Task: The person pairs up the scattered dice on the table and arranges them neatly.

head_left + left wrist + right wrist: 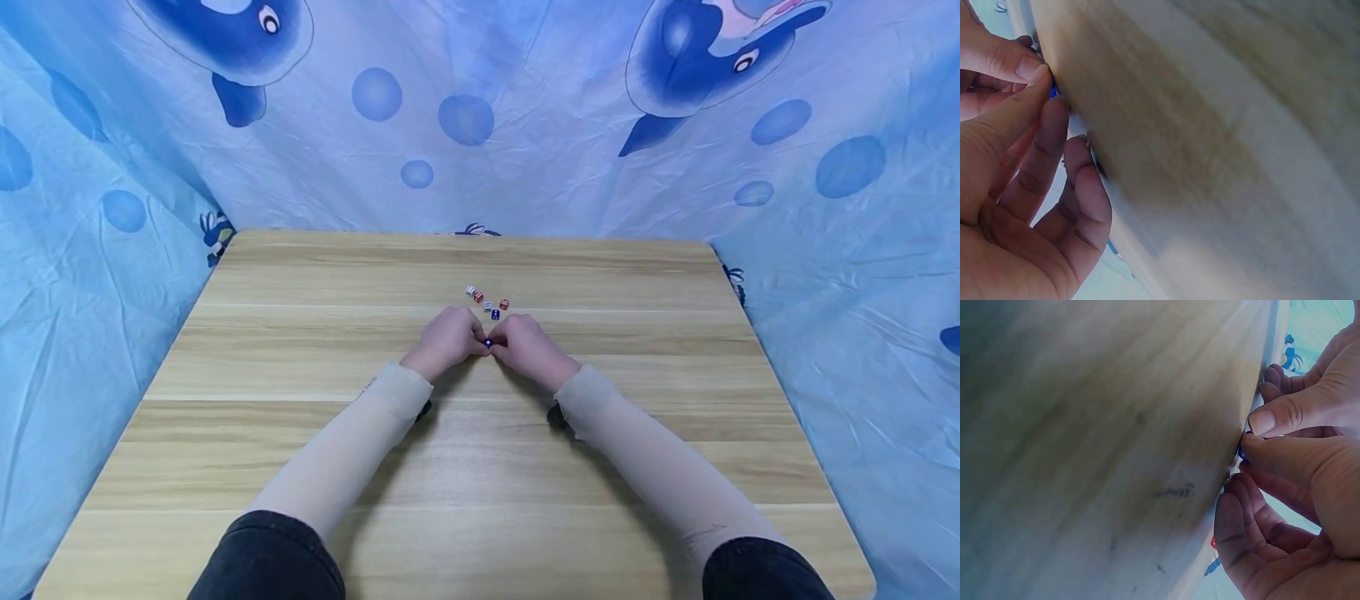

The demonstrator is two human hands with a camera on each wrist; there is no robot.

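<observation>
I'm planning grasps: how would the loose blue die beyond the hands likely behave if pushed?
The loose blue die looks boxy, so a gentle push would probably slide it, not roll it. Tiny beside the right hand, it's likely light.

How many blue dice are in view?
2. One die is between the left hand and right hand; another die lies beyond them on the table. The hands may hide more.

I can see the person's left forearm (pixel 337 454) slanting in from seven o'clock and the right forearm (pixel 667 471) from five, so that the hands come together straight ahead at twelve. The left hand (pixel 448 339) points toward two, the right hand (pixel 529 348) toward ten. Each pinches with thumb and forefinger, thumb tips close together, other fingers curled in.
</observation>
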